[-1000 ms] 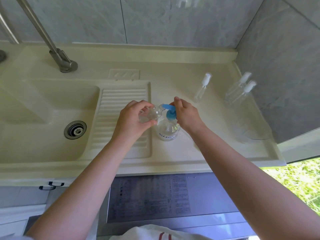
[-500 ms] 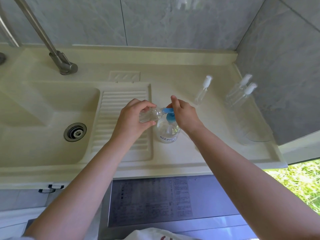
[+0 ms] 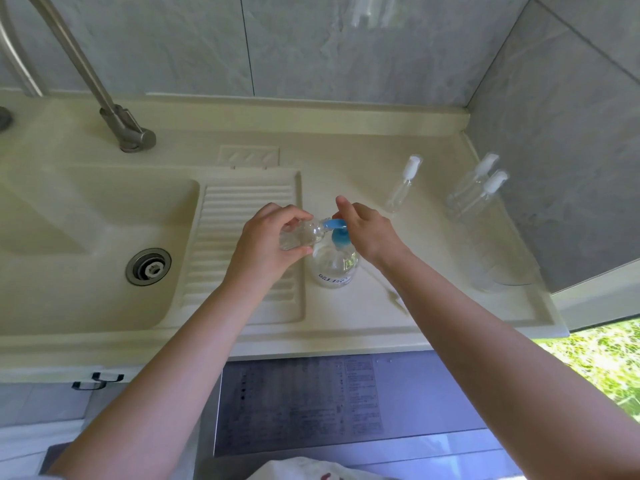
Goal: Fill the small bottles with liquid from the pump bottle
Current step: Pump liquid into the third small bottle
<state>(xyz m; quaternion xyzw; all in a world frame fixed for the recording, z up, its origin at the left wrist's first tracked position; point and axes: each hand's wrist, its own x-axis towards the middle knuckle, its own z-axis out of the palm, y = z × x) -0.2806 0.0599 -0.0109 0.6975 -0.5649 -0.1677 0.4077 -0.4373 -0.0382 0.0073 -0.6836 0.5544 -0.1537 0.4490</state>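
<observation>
A clear pump bottle (image 3: 334, 270) with a blue pump head (image 3: 335, 226) stands on the counter beside the ribbed drainboard. My left hand (image 3: 266, 239) grips a small clear bottle (image 3: 298, 236), tilted on its side with its mouth against the blue nozzle. My right hand (image 3: 369, 230) lies over the pump head from the right with fingers curled onto it and the index fingertip raised. Three capped small spray bottles stand further right: one alone (image 3: 403, 184) and two as a pair (image 3: 472, 181) (image 3: 485, 195) by the wall.
A cream sink (image 3: 86, 216) with a metal drain (image 3: 148, 266) lies to the left, a steel tap (image 3: 128, 131) behind it. A thin loose sprayer tube (image 3: 388, 292) lies on the counter under my right forearm. Grey tiled walls close the back and right.
Both hands and the small bottle stay at the pump nozzle; the view has shifted slightly. The right hand's index finger now lifts off the pump head.
</observation>
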